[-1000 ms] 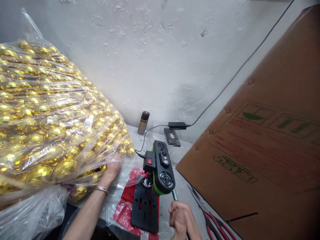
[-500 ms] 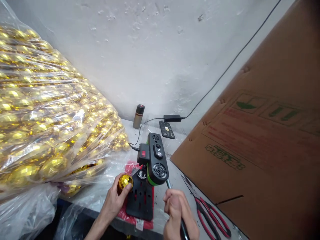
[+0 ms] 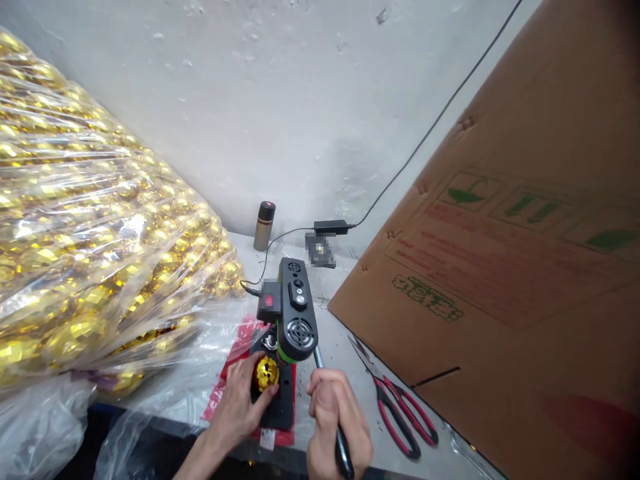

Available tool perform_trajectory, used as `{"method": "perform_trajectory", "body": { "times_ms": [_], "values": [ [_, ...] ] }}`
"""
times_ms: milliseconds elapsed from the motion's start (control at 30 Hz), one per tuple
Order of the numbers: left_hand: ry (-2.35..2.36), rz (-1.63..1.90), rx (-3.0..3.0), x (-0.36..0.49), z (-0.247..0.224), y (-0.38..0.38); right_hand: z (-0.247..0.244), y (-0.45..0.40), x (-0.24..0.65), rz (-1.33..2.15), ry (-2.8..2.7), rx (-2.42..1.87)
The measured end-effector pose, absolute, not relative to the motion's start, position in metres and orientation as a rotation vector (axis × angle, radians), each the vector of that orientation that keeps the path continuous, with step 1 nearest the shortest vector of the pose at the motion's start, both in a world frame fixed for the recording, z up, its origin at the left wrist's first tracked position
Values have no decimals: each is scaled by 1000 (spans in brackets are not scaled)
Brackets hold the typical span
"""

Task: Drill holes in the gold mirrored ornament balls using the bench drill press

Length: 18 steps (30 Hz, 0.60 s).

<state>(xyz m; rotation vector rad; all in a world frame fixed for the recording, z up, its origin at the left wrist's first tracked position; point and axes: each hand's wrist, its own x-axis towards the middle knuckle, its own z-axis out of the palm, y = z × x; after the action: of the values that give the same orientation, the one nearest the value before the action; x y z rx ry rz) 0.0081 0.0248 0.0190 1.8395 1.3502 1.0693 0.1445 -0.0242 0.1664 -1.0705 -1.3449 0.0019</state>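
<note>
Fingers of the left hand pinch a faceted gold ball, likely to steady it, while the right hand's curl around a lever, seemingly for control.

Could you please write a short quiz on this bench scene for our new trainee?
1. What does the right hand grip?
A) the scissors
B) the lever of the black-and-green machine
C) the black-capped container by the wall

2. True or false: the left hand holds a gold faceted ball over the black base plate.

3. Fill in the colour: the plastic sheet under the base plate is ____.

Key: 1. B; 2. True; 3. red
</note>
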Motion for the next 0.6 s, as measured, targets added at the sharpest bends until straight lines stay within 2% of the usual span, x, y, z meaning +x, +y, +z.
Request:
{"method": "perform_trajectory", "body": {
  "times_ms": [367, 600],
  "values": [
    [1290, 893, 1992, 21, 36, 34, 162, -26, 145, -13, -1363, -1033],
    [1298, 845, 2012, 21, 30, 36, 137, -26, 126, -48, -1165, -1111]
  ]
}}
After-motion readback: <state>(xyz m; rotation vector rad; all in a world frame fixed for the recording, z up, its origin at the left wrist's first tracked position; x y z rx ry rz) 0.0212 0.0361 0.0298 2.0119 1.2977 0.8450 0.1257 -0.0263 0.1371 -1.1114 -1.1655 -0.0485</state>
